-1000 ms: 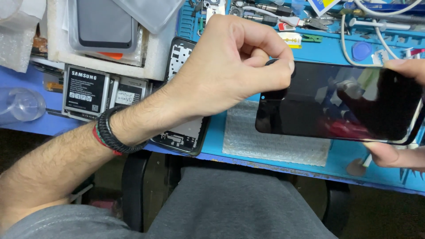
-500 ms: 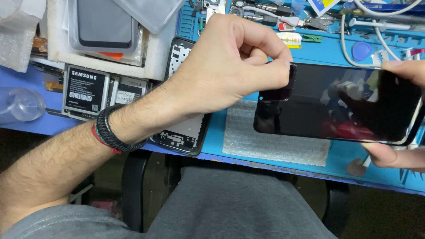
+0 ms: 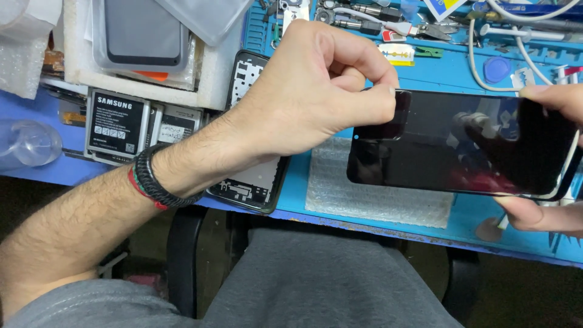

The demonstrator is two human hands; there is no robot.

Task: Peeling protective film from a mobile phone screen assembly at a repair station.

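Note:
A black glossy phone (image 3: 461, 146) is held flat above the blue work mat (image 3: 437, 73). My right hand (image 3: 549, 158) grips its right end, thumb below and fingers on top. My left hand (image 3: 316, 91) pinches the phone's upper left corner between thumb and forefinger; whether it holds a thin film there I cannot tell. A black braided bracelet with a red band (image 3: 152, 179) sits on my left wrist.
A phone frame with bare internals (image 3: 252, 182) lies under my left wrist. Phone batteries (image 3: 115, 124) lie at left, a white foam tray (image 3: 139, 54) behind them. Bubble wrap (image 3: 376, 194) lies under the phone. Tweezers, a white cable (image 3: 480, 67) and small tools crowd the back.
The phone has shifted slightly left and my left hand's pinch has moved a little along its top left corner. The right hand has stayed in place.

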